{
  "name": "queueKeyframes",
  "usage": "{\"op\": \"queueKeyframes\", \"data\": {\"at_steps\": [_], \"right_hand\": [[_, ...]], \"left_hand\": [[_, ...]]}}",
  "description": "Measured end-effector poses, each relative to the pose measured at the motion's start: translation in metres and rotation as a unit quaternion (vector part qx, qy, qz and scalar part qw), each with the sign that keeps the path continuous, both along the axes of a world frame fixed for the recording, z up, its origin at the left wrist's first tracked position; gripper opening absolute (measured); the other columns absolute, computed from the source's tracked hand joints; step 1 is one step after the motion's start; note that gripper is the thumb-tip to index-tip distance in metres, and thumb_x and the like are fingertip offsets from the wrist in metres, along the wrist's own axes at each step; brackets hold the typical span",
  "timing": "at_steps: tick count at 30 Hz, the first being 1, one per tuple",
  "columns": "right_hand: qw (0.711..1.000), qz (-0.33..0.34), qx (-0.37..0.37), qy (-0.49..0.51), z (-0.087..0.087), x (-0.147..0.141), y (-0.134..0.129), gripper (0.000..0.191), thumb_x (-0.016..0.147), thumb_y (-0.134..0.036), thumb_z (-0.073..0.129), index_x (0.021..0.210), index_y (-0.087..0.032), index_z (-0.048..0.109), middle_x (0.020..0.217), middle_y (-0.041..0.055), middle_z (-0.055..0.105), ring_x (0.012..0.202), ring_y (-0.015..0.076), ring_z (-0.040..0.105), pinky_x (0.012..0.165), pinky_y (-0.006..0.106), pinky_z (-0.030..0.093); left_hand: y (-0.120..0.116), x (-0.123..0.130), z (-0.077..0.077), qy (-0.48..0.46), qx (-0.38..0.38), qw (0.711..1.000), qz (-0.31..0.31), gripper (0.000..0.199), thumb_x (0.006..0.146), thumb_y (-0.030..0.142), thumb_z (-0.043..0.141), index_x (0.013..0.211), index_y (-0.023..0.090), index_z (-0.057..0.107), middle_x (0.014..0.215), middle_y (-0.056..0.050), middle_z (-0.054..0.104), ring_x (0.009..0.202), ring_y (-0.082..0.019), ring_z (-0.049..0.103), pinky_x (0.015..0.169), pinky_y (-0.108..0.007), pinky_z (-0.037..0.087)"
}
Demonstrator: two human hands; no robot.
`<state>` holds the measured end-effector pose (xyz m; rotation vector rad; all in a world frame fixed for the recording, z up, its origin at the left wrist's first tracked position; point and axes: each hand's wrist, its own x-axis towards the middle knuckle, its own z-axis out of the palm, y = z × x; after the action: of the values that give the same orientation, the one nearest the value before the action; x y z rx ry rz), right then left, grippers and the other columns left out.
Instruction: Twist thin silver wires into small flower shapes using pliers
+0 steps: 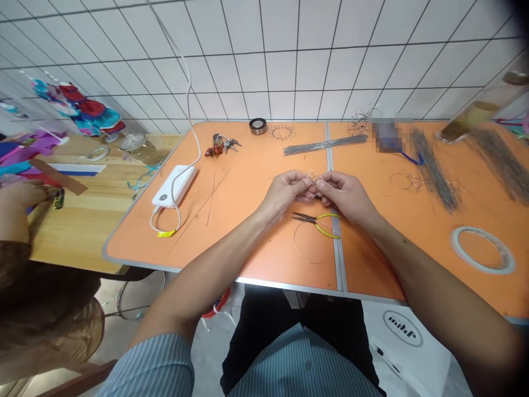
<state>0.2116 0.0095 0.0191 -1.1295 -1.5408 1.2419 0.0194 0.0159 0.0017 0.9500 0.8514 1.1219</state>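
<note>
My left hand (288, 191) and my right hand (342, 193) meet over the orange table (256, 237), fingers pinched close together. Between their fingertips is a small piece of thin bent wire (314, 179), partly hidden by the fingers. Just below lie pliers (316, 219) with yellow handles, jaws pointing left and slightly apart. A thin curved wire (296, 242) rests beside them. Behind my hands lies a bundle of straight wires (324, 145). A ring of twisted wire (282, 132) sits near the wall.
A white power strip (174, 186), keys (227, 144) and a black tape roll (258, 127) are at left and back. Wire bundles (435, 171) and a white tape roll (482, 250) lie right. Another person's arm (16, 212) is over the wooden table (78, 231).
</note>
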Motion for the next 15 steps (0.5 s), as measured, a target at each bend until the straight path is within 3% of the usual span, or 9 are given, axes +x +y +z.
{"op": "queueKeyframes", "data": {"at_steps": [7,15], "right_hand": [[1.000,0.005,0.012,-0.017,0.0041,0.0006,-0.0016,0.046,0.086,-0.063,0.089,0.089,-0.020,0.074,0.085,0.0058,0.079,0.064,0.0133,0.061,0.064,0.030,0.053],[1.000,0.004,0.012,-0.012,0.0021,0.0005,-0.0008,0.028,0.084,-0.044,0.086,0.086,-0.019,0.074,0.084,0.0062,0.080,0.070,0.0158,0.067,0.063,0.029,0.052]], "left_hand": [[-0.0012,-0.0002,0.0021,0.008,-0.014,0.999,-0.028,0.039,0.074,0.039,0.103,0.089,0.014,0.078,0.081,-0.007,0.081,0.065,-0.014,0.074,0.071,-0.028,0.064],[-0.0050,0.0018,0.0027,0.059,0.048,0.997,0.017,0.039,0.070,0.041,0.104,0.083,0.015,0.078,0.075,-0.006,0.079,0.063,-0.013,0.070,0.065,-0.026,0.059]]}}
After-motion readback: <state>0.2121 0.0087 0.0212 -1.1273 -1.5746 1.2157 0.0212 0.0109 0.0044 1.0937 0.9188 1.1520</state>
